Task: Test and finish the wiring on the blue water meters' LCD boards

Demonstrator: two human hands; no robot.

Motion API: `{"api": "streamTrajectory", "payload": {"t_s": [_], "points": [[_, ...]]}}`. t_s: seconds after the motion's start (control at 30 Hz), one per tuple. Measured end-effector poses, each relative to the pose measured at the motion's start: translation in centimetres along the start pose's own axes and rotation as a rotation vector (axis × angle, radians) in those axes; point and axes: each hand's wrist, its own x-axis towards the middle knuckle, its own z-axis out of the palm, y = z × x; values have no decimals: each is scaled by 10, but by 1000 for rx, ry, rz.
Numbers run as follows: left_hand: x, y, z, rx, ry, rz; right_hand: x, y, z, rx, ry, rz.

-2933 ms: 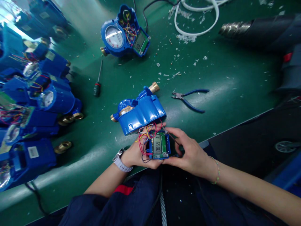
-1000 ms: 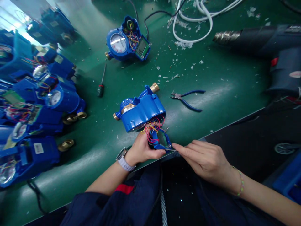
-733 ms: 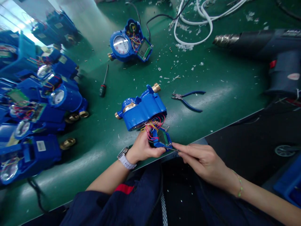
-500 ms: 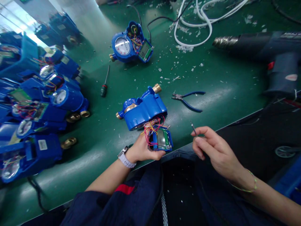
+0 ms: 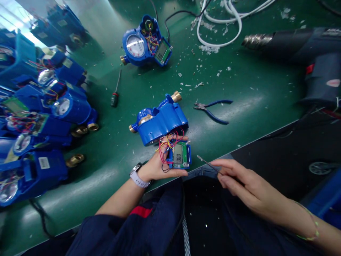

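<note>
My left hand [image 5: 158, 167] holds a small display module [image 5: 178, 156], its green circuit board and lit LCD facing up, with the thumb along the near edge. Red, yellow and black wires [image 5: 166, 145] run from the module to a blue water meter [image 5: 162, 124] with brass ends, lying on its side just beyond. My right hand [image 5: 247, 185] pinches a thin dark stick [image 5: 209, 164] with a pale tip that points toward the module without touching it. What kind of tool the stick is, I cannot make out.
A second opened meter [image 5: 141, 46] sits farther back. Cutting pliers [image 5: 210, 108] and a screwdriver [image 5: 115, 94] lie on the green bench [image 5: 149, 85]. At the right rests a heat gun [image 5: 290, 46], near a white cable [image 5: 226, 44]. Several blue meters [image 5: 39, 167] crowd the left.
My right hand has lowered slightly and tilted the stick, so its tip now points left, closer to the module. My left hand has turned the display further upward. The view has shifted a little.
</note>
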Motion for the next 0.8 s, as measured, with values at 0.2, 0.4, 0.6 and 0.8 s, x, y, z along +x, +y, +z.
{"api": "streamTrajectory", "payload": {"t_s": [0.2,0.4,0.6,0.8], "points": [[-4,-6,2,-62,-21,-1,8,-16,-9,-302,-23,-211],[-4,-7,-1,-45,-41,41,10,-7,-9,-335,-71,-323],[-4,-3,-3,6,-62,31,12,-9,-13,-310,-66,-377],[-5,-3,-2,19,-56,5,18,-12,-17,-308,-117,-342]]}}
